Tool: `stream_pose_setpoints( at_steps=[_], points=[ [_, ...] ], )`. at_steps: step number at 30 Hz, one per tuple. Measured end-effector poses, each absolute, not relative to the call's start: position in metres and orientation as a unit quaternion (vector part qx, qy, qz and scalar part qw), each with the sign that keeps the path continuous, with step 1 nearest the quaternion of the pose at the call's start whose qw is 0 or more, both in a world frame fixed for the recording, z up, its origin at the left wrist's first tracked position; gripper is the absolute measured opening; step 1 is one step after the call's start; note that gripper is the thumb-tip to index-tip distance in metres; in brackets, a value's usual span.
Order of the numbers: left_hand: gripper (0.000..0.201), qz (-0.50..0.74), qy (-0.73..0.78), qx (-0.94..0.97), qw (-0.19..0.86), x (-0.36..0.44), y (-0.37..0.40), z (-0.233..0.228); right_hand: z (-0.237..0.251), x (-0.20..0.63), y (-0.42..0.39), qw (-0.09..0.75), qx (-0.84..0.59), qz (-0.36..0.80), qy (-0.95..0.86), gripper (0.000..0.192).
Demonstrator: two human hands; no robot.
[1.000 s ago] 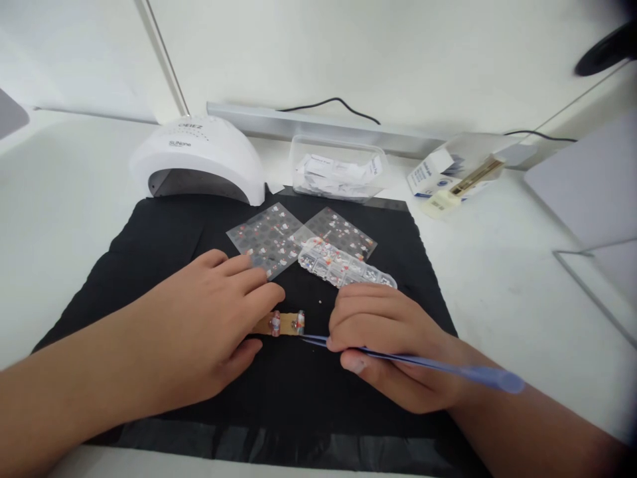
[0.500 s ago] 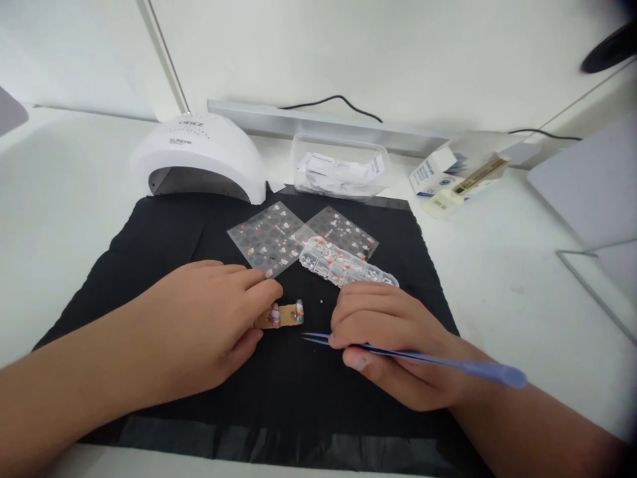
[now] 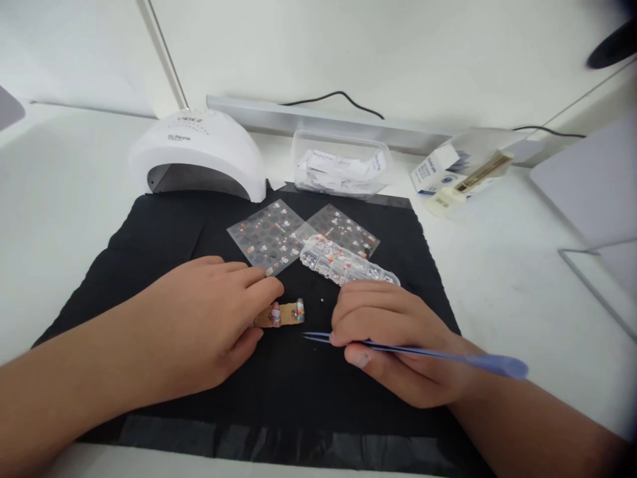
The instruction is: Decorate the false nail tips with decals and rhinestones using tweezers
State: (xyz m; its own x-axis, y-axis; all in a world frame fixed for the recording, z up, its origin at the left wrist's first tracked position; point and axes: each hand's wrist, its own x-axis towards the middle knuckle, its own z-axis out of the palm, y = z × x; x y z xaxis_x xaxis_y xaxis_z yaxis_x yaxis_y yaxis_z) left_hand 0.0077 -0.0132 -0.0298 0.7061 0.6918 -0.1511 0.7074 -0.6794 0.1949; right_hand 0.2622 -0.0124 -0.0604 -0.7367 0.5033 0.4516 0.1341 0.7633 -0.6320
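1. Little has shifted since the earlier frames: the small tan strip (image 3: 284,313) has tipped up slightly at its right end, and the tweezers' tips sit a touch higher in the frame.
2. Left hand (image 3: 209,325), centre-left of the frame, lies on the black mat (image 3: 149,252) with fingers curled over the strip's left end; how tightly it pinches cannot be told.
3. That strip lies at mid-frame and carries two small decorated pieces.
4. Right hand (image 3: 393,338), right of centre, is closed around blue tweezers (image 3: 428,356), their tips pointing left, just below the strip and apart from it.
5. Above the hands lie two clear sticker sheets (image 3: 271,236) and a clear bead case (image 3: 348,264).
6. A white nail lamp (image 3: 199,156) stands at upper left, a clear tub (image 3: 341,166) at upper centre.
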Motion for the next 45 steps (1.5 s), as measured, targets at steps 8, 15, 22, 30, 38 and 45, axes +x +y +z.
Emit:
stream_pose_setpoints(
  at_steps=[8,15,22,30,38,45],
  points=[
    [0.007,-0.021,0.379,0.917,0.121,0.0068,-0.0132,-0.0314,-0.0608,0.2615,-0.0124,0.321,-0.185,0.298,-0.88,0.022],
    [0.006,-0.025,0.374,0.919,0.123,0.0086,-0.012,-0.0301,-0.0613,0.2618,-0.0118,0.319,-0.189,0.309,-0.876,0.021],
    [0.006,-0.027,0.375,0.919,0.12,0.0097,-0.0119,-0.0295,-0.0613,0.2617,-0.0126,0.327,-0.189,0.313,-0.871,0.02],
    [0.007,-0.023,0.373,0.919,0.124,0.0077,-0.0127,-0.0316,-0.0593,0.2626,-0.0119,0.333,-0.192,0.319,-0.866,0.018],
    [0.008,-0.028,0.373,0.919,0.125,0.0056,-0.012,-0.0332,-0.0597,0.264,-0.0118,0.335,-0.193,0.321,-0.865,0.019],
    [0.008,-0.032,0.377,0.916,0.131,0.007,-0.0123,-0.0318,-0.0592,0.2627,-0.0111,0.331,-0.196,0.319,-0.866,0.019]
  ],
)
